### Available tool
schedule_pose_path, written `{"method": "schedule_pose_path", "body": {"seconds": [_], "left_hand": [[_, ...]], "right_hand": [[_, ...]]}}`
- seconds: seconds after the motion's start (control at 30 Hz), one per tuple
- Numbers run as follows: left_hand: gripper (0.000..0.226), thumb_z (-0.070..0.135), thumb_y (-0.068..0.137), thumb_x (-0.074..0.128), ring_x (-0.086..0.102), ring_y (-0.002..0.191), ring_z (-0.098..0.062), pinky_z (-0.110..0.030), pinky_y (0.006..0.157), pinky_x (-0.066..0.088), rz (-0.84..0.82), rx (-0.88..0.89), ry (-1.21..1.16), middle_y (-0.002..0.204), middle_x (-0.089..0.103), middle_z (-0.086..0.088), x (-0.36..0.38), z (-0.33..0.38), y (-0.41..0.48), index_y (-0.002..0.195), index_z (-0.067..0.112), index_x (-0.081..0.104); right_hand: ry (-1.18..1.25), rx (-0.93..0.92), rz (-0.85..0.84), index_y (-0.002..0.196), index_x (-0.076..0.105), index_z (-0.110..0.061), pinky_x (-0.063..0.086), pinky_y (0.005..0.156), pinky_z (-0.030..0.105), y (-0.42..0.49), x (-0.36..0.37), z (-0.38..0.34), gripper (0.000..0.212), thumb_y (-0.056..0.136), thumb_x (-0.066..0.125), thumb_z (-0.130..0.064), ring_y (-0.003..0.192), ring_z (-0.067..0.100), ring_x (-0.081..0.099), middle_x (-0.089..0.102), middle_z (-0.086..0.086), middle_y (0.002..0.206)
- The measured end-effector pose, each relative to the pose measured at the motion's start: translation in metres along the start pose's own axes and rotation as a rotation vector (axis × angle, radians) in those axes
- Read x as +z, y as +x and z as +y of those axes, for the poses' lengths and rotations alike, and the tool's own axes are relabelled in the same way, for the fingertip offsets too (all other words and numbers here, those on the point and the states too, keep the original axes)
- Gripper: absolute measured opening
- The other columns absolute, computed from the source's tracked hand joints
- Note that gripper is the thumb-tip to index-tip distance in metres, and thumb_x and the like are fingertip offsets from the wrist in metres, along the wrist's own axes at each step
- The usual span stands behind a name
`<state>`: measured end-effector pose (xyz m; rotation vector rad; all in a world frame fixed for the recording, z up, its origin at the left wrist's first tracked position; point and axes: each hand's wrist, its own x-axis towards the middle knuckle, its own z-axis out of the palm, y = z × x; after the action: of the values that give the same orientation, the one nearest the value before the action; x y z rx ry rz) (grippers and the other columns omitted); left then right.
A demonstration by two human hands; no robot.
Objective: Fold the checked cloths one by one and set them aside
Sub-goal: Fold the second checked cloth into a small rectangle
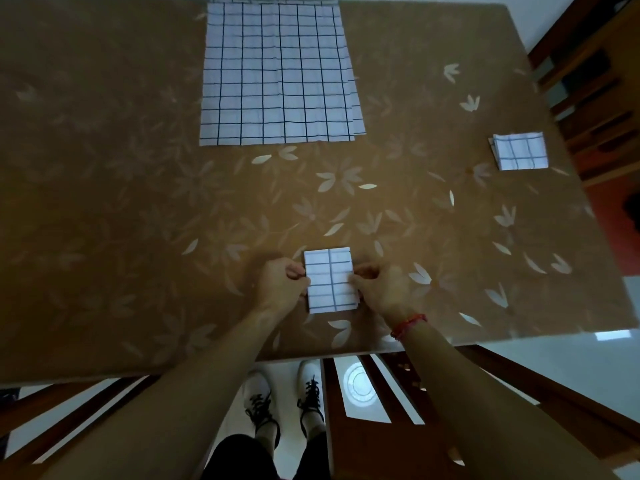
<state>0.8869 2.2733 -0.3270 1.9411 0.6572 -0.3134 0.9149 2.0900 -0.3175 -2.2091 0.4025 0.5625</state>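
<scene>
Two bare hands are pinching a small folded white cloth with dark checked lines [331,280] near the near edge of the table.

The left hand [281,285] is gripping the cloth's left side and the right hand [380,286], with a red thread band [408,326] at the wrist, is gripping its right side, fingers curled onto the edges. The cloth is lying on a brown tablecloth with pale leaf and flower prints [104,188]. A stack of large flat white checked cloths [280,74] is lying at the far edge, layers showing along its right side. A small folded checked cloth pile [519,150] is sitting near the right edge, well apart from both.
</scene>
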Motion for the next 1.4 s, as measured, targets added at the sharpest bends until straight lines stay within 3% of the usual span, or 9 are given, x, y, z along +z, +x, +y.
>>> {"method": "schedule_pose_path", "body": {"seconds": [0.27, 0.4, 0.5, 0.6, 0.7, 0.9, 1.03, 1.3, 1.4], "left_hand": [[0.026, 0.009, 0.074, 0.077, 0.067, 0.073, -0.019, -0.043, 0.071, 0.059, 0.012, 0.044, 0.063, 0.079, 0.067, 0.003, 0.0, -0.005, 0.0, 0.072, 0.028, 0.06], [0.01, 0.012, 0.082, 0.072, 0.061, 0.078, -0.009, -0.023, 0.071, 0.053, 0.032, 0.154, 0.158, 0.085, 0.067, 0.005, -0.004, -0.004, -0.005, 0.084, 0.019, 0.066], [0.008, 0.011, 0.089, 0.062, 0.057, 0.088, -0.01, -0.018, 0.077, 0.046, 0.059, 0.408, 0.315, 0.095, 0.063, 0.004, -0.009, -0.009, -0.006, 0.092, 0.016, 0.067], [0.027, 0.011, 0.095, 0.049, 0.052, 0.114, -0.019, -0.026, 0.1, 0.039, 0.053, 0.646, 0.506, 0.123, 0.059, -0.007, -0.009, -0.019, -0.006, 0.117, 0.004, 0.063], [0.043, 0.016, 0.095, 0.037, 0.042, 0.133, -0.026, -0.041, 0.109, 0.038, 0.016, 0.791, 0.689, 0.14, 0.049, -0.015, -0.003, -0.027, -0.001, 0.13, -0.003, 0.053], [0.067, 0.03, 0.094, 0.046, 0.002, 0.148, -0.019, -0.041, 0.119, 0.017, -0.162, 0.757, 0.942, 0.159, 0.015, -0.011, 0.002, -0.042, 0.003, 0.15, 0.004, 0.02], [0.056, 0.03, 0.1, 0.023, 0.009, 0.147, -0.018, -0.039, 0.118, 0.019, -0.104, 0.751, 0.964, 0.158, 0.017, -0.01, 0.002, -0.043, 0.0, 0.15, 0.005, 0.021], [0.06, 0.034, 0.096, 0.026, 0.019, 0.145, -0.023, -0.04, 0.115, 0.025, -0.113, 0.772, 1.037, 0.155, 0.024, -0.014, -0.002, -0.039, 0.001, 0.146, 0.002, 0.032], [0.067, 0.042, 0.095, 0.027, 0.006, 0.147, -0.021, -0.038, 0.118, 0.015, -0.183, 0.757, 1.087, 0.159, 0.011, -0.012, -0.008, -0.034, 0.004, 0.15, 0.005, 0.021]], "right_hand": [[-0.005, -0.013, 0.021, 0.101, 0.074, -0.019, 0.056, 0.08, 0.027, 0.0, 0.004, 0.005, 0.022, 0.081, 0.074, -0.027, 0.087, 0.011, 0.066, 0.072, -0.005, 0.097], [0.001, -0.04, 0.023, 0.101, 0.073, -0.021, 0.057, 0.08, 0.03, 0.0, 0.004, 0.006, 0.023, 0.08, 0.073, -0.031, 0.087, 0.009, 0.066, 0.072, -0.006, 0.099], [-0.033, -0.08, 0.04, 0.099, 0.072, -0.022, 0.057, 0.077, 0.027, -0.005, 0.002, 0.003, 0.022, 0.082, 0.071, -0.036, 0.084, 0.007, 0.065, 0.072, -0.006, 0.096], [-0.22, -0.265, 0.104, 0.107, 0.068, -0.023, 0.055, 0.075, 0.029, -0.016, 0.005, 0.0, 0.024, 0.088, 0.062, -0.037, 0.087, 0.011, 0.063, 0.068, -0.004, 0.104], [-0.444, -0.631, 0.169, 0.121, 0.059, -0.016, 0.052, 0.084, 0.036, -0.021, 0.017, -0.001, 0.036, 0.092, 0.048, -0.032, 0.103, 0.02, 0.055, 0.054, 0.005, 0.123], [-0.645, -0.853, -0.084, 0.145, 0.033, 0.003, 0.026, 0.116, 0.046, -0.02, 0.049, -0.007, 0.077, 0.098, -0.003, -0.047, 0.144, 0.029, 0.025, 0.03, 0.018, 0.153], [-0.795, -0.811, -0.131, 0.15, 0.021, -0.002, 0.027, 0.115, 0.048, -0.007, 0.054, 0.008, 0.061, 0.098, 0.02, -0.035, 0.147, 0.024, 0.017, 0.021, 0.013, 0.157], [-0.982, -0.755, -0.156, 0.153, 0.002, -0.009, 0.005, 0.121, 0.045, 0.007, 0.015, 0.023, 0.081, 0.094, 0.007, -0.064, 0.149, 0.019, -0.005, -0.002, 0.008, 0.161], [-1.033, -0.781, -0.245, 0.152, -0.007, -0.01, -0.005, 0.12, 0.043, 0.014, 0.004, 0.022, 0.092, 0.089, 0.017, -0.072, 0.147, 0.018, -0.014, -0.014, 0.006, 0.159]]}}
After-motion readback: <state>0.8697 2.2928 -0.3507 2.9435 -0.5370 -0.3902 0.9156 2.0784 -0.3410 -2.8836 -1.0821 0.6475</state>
